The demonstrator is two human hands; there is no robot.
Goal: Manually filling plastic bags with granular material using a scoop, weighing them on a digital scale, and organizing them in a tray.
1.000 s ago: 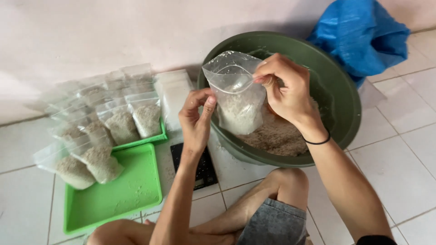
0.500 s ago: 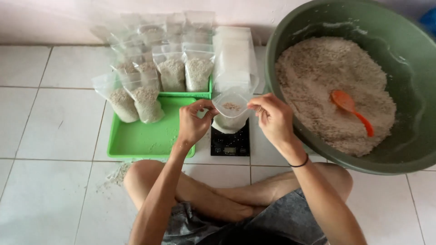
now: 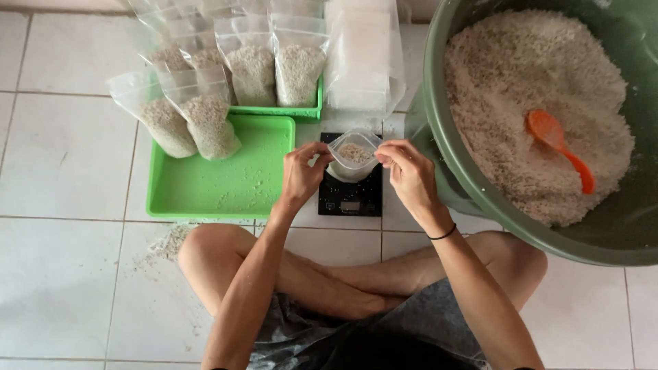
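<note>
now both hands pinch one small clear bag of rice on the black scale — left hand grasping its left rim, right hand its right — beside the green tray on the floor.

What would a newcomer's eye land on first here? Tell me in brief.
The big green tub of grain at right, with an orange scoop lying in it. Next, the left hand and right hand holding an open clear bag on a black scale at centre. At left, filled bags stand on green trays.
</note>
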